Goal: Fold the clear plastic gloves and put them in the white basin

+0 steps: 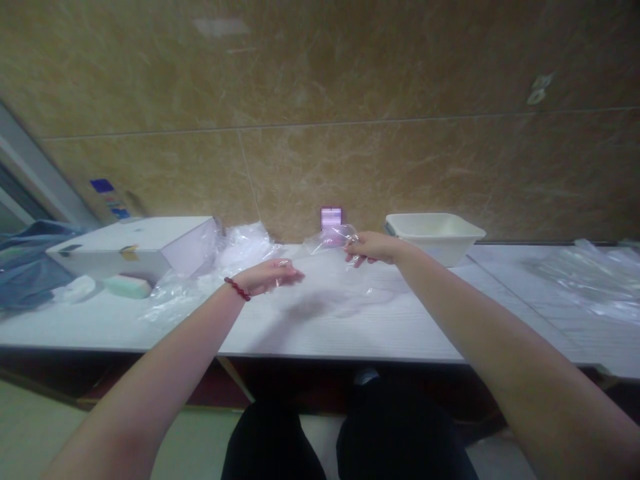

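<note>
A clear plastic bag [327, 270] stretches between my hands just above the white tabletop. My right hand [373, 248] is closed, with thumb and fingers pinching the bag's upper right part. At its left side, my left hand [273, 275], with a dark red bead bracelet [237, 289] on the wrist, has its fingers closed on the film. Behind the bag, a small purple and white item [331, 219] stands at the wall; its kind is unclear, and the plastic partly covers its lower part.
Crumpled clear plastic bags [245, 247] lie left of my hands, beside a white box [135, 243]. A pale green and white object [127, 286] is in front of the box. A cream plastic basin [440, 237] stands right, and more clear plastic [595, 280] lies far right.
</note>
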Motion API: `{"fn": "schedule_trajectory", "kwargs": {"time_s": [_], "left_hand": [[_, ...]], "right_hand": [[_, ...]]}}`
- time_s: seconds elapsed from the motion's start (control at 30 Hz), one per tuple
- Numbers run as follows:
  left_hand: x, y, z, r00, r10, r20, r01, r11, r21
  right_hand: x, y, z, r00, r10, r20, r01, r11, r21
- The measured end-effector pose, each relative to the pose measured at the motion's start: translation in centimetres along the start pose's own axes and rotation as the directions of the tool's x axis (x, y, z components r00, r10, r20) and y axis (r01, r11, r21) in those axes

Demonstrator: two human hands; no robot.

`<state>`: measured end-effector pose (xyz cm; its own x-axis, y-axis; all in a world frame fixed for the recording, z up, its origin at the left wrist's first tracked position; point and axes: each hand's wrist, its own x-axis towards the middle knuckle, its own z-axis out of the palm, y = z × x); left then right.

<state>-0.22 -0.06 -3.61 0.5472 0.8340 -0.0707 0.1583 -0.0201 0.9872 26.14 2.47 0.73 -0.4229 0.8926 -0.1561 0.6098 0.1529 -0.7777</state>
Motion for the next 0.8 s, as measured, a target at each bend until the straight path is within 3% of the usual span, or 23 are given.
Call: {"fn": "schedule_trajectory", "kwargs": {"time_s": [0.13,0.23,0.37,0.47,0.53,0.63,0.7,0.8], "left_hand": [[0.5,-0.6,0.1,1.0,-0.009,-0.025,0.005,0.988,-0.154],[0.6,-1.1,0.0,1.0,-0.021,-0.023,0.019,0.994,-0.107],[1.5,-1.1,-0.4,0.99,-0.111,0.091,0.115,0.993,-0.036],[3.5,-0.3,-0.9,0.987,-0.16,0.001,0.159,0.985,0.07],[5.2,0.6,-1.4,0.981,-0.099,-0.166,0.136,0.965,0.227],[7.5,2.4,-1.9,0.934,0.048,-0.353,0.12,0.892,0.437],[8.3,3.6,-2.2,0.895,0.158,-0.418,0.075,0.868,0.49],[8.7,4.6,-2.2,0.847,0.318,-0.425,-0.096,0.879,0.466]], "right_hand": [[0.4,0.5,-0.4,0.999,0.029,0.025,-0.031,0.996,0.08],[0.7,0.8,-0.7,0.999,0.036,0.001,-0.036,0.986,0.163],[1.5,1.0,-0.7,0.998,-0.017,-0.059,0.037,0.936,0.349],[2.7,0.7,-0.6,0.993,-0.033,-0.11,0.07,0.931,0.358],[3.6,0.3,-0.7,0.982,-0.041,-0.183,0.093,0.954,0.284],[4.5,-0.3,-1.1,0.947,-0.101,-0.305,0.157,0.974,0.166],[4.6,-0.6,-1.5,0.914,-0.173,-0.366,0.224,0.97,0.1],[4.0,-0.6,-1.8,0.858,-0.281,-0.429,0.305,0.952,-0.014]]}}
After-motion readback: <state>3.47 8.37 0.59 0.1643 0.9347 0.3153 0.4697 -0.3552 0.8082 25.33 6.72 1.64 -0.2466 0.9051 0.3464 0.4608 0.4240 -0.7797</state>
